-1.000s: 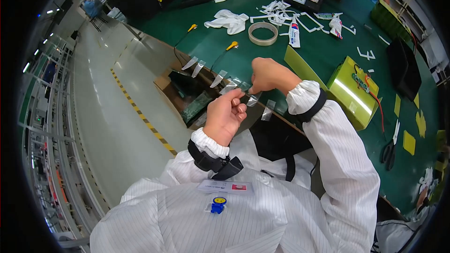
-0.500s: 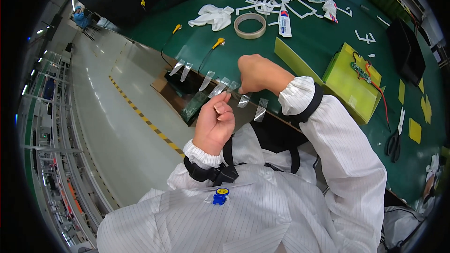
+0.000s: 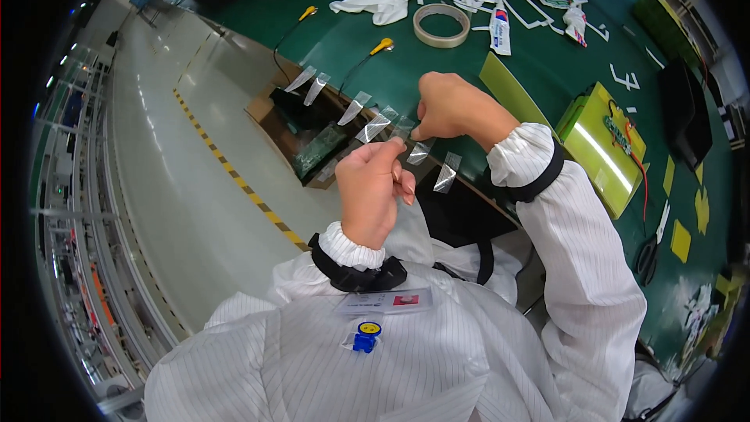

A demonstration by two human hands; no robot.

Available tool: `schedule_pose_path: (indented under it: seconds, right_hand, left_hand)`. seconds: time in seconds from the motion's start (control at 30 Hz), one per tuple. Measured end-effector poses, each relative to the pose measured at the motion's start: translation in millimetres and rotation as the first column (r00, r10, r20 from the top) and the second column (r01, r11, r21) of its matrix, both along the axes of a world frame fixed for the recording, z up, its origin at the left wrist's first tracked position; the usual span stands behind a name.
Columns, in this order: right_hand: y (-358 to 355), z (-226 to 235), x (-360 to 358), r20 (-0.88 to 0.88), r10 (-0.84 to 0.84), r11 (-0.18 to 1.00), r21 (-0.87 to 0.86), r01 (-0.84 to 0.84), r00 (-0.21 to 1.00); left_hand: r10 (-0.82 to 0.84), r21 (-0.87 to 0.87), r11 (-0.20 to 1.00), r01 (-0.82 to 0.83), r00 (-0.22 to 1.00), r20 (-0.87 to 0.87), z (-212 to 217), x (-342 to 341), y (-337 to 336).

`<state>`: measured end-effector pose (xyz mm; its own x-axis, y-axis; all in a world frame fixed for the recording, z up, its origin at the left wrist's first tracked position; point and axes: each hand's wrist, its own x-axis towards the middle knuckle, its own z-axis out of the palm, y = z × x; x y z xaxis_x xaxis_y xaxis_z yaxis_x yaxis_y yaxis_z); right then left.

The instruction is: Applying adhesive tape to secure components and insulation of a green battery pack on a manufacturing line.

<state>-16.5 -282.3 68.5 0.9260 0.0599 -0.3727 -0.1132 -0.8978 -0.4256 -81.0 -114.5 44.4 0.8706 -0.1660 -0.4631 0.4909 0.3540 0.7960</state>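
Several short strips of clear tape hang in a row from the table's front edge. My left hand is closed, thumb and forefinger pinching at the lower end of one clear tape strip in that row. Just right of it, my right hand is curled at the table edge, its fingertips pointing down beside the same strip. What those right fingertips hold, if anything, is hidden. Two more strips hang near and below my right hand. A tape roll lies on the table beyond the hands.
Right of my right hand stand a yellow-green panel and a yellow-wrapped block with a circuit board and red wire. Black-handled scissors lie farther right. White paper scraps, a tube and yellow-ended cables lie beyond. A cardboard box sits below the edge.
My left hand has moved slightly up and right and turned, its fingertips nearer my right hand. The whole view has shifted a little; my right hand keeps its curled pose at the edge.
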Motion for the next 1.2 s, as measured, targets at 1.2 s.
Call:
schedule_pose_path:
  seconds: [1.2]
  right_hand:
    - [-17,32,-84,0.357,-0.211,0.965,0.226,0.135,0.91]
  left_hand:
    - [-0.326,-0.089,0.873,0.48,0.709,0.625,103,35,25]
